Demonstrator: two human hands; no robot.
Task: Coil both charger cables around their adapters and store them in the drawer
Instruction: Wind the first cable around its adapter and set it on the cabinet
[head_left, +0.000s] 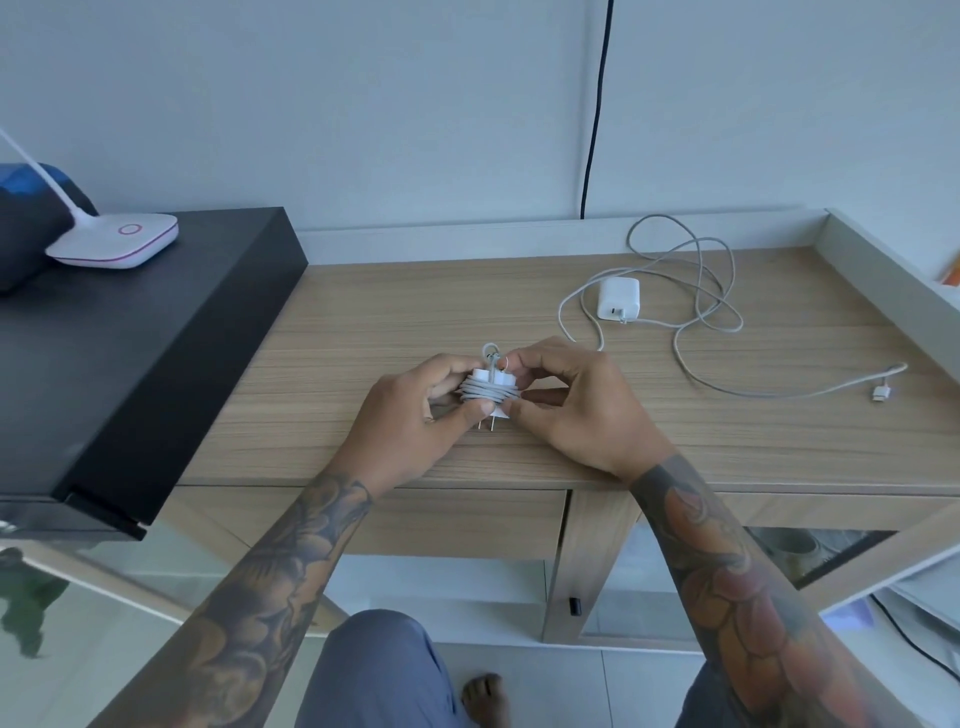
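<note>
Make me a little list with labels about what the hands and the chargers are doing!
left hand: left hand grips the wrapped charger
right hand: right hand pinches the cable end at the charger's top
wrapped charger: cable coiled around it, prongs pointing toward the person
second charger: second charger lies on the wooden desk, far right
loose cable: loose cable sprawls uncoiled beside it
drawer: drawer under the desk, closed
also there: white lamp base on black cabinet

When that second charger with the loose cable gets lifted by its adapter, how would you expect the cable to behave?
The loose cable will probably act floppy: it lies in slack, overlapping loops on the desk, so it should trail and drag rather than hold its shape. Its loops cross one another, so they may snag. The second adapter looks compact and blocky, so it is likely easy to grip.
</note>
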